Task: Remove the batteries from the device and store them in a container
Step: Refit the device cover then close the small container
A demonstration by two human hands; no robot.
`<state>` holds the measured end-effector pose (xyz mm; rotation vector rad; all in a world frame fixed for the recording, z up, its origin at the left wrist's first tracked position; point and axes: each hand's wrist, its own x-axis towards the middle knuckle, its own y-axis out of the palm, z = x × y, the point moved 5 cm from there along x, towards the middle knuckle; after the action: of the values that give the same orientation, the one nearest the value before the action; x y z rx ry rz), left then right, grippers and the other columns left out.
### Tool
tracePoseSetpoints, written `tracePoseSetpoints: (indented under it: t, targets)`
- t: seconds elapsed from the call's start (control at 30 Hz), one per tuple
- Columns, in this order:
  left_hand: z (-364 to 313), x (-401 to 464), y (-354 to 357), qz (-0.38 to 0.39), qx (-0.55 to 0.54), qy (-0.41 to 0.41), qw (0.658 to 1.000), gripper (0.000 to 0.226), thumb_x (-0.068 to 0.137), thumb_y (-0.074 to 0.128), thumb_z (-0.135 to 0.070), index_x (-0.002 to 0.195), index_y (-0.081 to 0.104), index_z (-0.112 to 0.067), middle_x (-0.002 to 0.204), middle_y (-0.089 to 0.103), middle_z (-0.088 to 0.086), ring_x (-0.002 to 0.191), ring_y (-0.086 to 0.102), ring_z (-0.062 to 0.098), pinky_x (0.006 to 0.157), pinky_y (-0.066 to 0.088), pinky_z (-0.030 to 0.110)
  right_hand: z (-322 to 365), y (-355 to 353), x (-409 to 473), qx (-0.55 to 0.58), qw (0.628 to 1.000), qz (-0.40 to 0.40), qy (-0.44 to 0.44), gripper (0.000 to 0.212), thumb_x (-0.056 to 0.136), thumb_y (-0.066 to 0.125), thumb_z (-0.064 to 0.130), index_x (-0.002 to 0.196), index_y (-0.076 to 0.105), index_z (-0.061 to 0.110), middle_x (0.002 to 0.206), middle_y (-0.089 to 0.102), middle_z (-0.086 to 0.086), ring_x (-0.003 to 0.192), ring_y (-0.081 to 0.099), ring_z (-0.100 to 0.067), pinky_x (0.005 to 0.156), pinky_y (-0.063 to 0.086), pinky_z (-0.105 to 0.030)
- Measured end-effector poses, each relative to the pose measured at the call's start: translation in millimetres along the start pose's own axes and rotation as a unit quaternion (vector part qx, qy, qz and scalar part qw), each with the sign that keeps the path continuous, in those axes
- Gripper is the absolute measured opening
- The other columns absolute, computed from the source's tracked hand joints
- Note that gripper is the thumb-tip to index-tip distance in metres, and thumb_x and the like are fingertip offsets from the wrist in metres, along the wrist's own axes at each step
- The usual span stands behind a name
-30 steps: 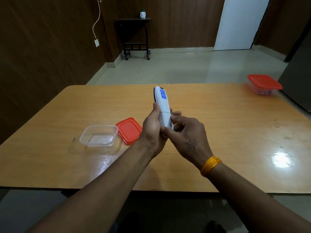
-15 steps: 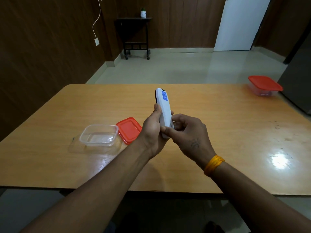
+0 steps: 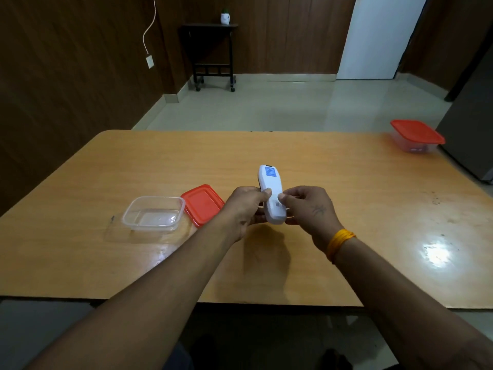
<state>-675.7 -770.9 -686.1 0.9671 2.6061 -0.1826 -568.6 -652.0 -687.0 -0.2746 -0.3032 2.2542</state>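
Both hands hold a slim white handheld device (image 3: 271, 194) just above the wooden table (image 3: 333, 182), back side up, with a blue label near its far end and a small printed sticker near the end closest to the person. The left hand (image 3: 244, 206) grips its left edge, thumb laid on the back and fingers curled underneath, while the right hand (image 3: 306, 205) pinches the right edge, thumb tip on the sticker area and fingers tucked below. The device looks light, rigid and smooth-shelled, probably a little slippery, so it seems best steadied by its long edges as it is now, leaving the lower back free; that lower back is likely where the battery cover sits, though no seam or catch is clear enough to confirm. No battery is visible yet. A sliding thumb push on that panel seems the sensible move, with care that the cover and loose cells do not spring out. The open clear plastic container (image 3: 154, 213) sits on the table to the left, its red lid (image 3: 202, 204) touching or just beside it, both near the left hand. A second container with a red lid on (image 3: 416, 134) stands well apart at the far right corner.
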Motion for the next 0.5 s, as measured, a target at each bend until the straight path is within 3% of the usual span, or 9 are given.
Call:
tracePoseSetpoints:
  t: [0.13, 0.2, 0.3, 0.43, 0.5]
  targets:
    - [7.7, 3.0, 7.0, 0.026, 0.015, -0.018, 0.999, 0.027, 0.105, 0.063, -0.013, 0.126, 0.068, 0.001, 0.109, 0.077, 0.018, 0.082, 0.075, 0.024, 0.063, 0.062, 0.031, -13.7, -5.3, 6.8, 0.060, 0.993, 0.044, 0.092, 0.019, 0.093, 0.078, 0.013, 0.106, 0.074, -0.001, 0.100, 0.078, -0.022, 0.082, 0.074, -0.034, 0.079, 0.065, -0.048]
    - [12.4, 7.0, 6.9, 0.005, 0.010, -0.026, 1.000, 0.027, 0.100, 0.069, -0.010, 0.123, 0.068, 0.005, 0.108, 0.077, 0.019, 0.082, 0.076, 0.026, 0.061, 0.063, 0.031, -18.6, -7.0, 9.5, 0.070, 0.991, 0.043, 0.103, 0.021, 0.090, 0.081, 0.011, 0.106, 0.073, -0.001, 0.100, 0.078, -0.022, 0.078, 0.072, -0.033, 0.077, 0.064, -0.046]
    - [16.9, 15.1, 3.3, -0.054, 0.065, -0.009, 0.996, 0.024, 0.090, 0.079, -0.003, 0.112, 0.072, 0.003, 0.102, 0.079, 0.019, 0.081, 0.078, 0.026, 0.071, 0.065, 0.036, -24.1, -7.7, 13.8, 0.022, 0.996, 0.013, 0.084, 0.014, 0.087, 0.085, 0.013, 0.091, 0.073, 0.008, 0.092, 0.078, -0.018, 0.073, 0.073, -0.029, 0.065, 0.063, -0.040]
    - [20.7, 15.2, 2.4, -0.079, 0.095, -0.023, 0.992, 0.012, 0.082, 0.081, 0.000, 0.090, 0.074, -0.006, 0.086, 0.078, 0.017, 0.071, 0.075, 0.027, 0.085, 0.067, 0.050, -32.3, -3.4, 15.6, -0.063, 0.996, -0.024, 0.066, 0.014, 0.079, 0.088, 0.026, 0.077, 0.076, 0.018, 0.081, 0.079, -0.010, 0.079, 0.077, -0.032, 0.078, 0.066, -0.051]
    - [21.2, 14.0, 2.7, -0.078, 0.096, -0.024, 0.992, 0.012, 0.082, 0.080, 0.002, 0.086, 0.074, -0.008, 0.083, 0.077, 0.016, 0.069, 0.073, 0.027, 0.086, 0.066, 0.052, -30.6, -4.0, 15.3, -0.100, 0.993, -0.036, 0.045, 0.012, 0.079, 0.086, 0.029, 0.082, 0.080, 0.018, 0.086, 0.080, -0.006, 0.086, 0.076, -0.030, 0.082, 0.065, -0.047]
